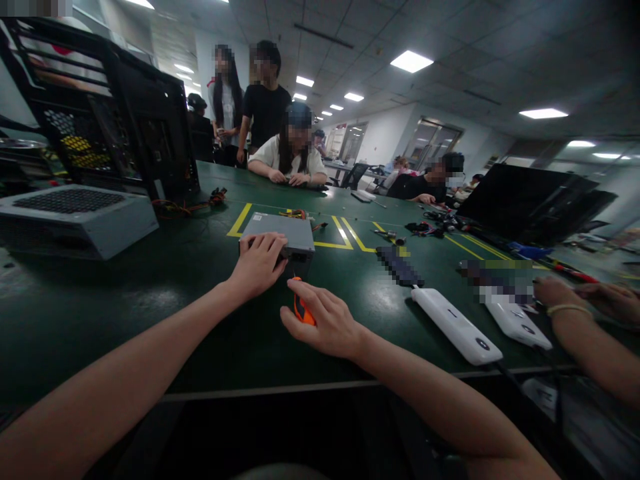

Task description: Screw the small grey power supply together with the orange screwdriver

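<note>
"Steadiness seems to matter most: the left hand (257, 263) has its fingers over the top of the grey metal box (295, 230) and its thumb by the near face. How should it press?"

"Down and evenly, most likely, so the box sits flat on the green table (200, 327) beneath that grip."

"And the right hand (330, 323)?"

"It is closed round the orange-handled tool (306, 313), just nearer than the box. The thin shaft (295, 275) points towards the near face; whether its tip touches cannot be told. Lining the shaft up straight, with the left thumb clear of it, looks wise."

"What about containers?"

"The box under the left hand appears closed, its insides hidden; coloured wires (295, 214) show just beyond it. Well to the left of that hand, a larger grey box (127, 230) has a dark grille on top, its contents unseen. Behind that one stands a black computer case (175, 133); yellow shows at its honeycomb mesh (83, 152), the rest too dark to tell."
</note>
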{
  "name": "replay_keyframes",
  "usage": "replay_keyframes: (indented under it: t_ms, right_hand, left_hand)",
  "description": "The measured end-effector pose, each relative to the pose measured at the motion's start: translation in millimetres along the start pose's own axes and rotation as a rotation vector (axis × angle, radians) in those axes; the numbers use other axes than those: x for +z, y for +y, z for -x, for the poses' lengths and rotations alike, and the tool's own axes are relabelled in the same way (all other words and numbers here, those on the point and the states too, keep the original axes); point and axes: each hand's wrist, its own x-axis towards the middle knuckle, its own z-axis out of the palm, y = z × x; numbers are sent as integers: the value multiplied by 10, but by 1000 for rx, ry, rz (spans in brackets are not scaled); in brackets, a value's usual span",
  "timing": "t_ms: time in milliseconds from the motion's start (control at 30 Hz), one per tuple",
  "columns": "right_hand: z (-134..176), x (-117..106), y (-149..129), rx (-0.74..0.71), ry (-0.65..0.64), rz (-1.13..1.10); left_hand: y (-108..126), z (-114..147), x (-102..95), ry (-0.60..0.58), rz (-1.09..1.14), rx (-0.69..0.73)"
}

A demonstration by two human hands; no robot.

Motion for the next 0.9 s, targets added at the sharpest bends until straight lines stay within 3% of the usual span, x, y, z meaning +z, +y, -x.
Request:
replay_keyframes:
  t_ms: [900]
  right_hand:
    - [-40, -53, -23, 5, -12, 62]
  left_hand:
    - [20, 8, 3, -3, 43, -33]
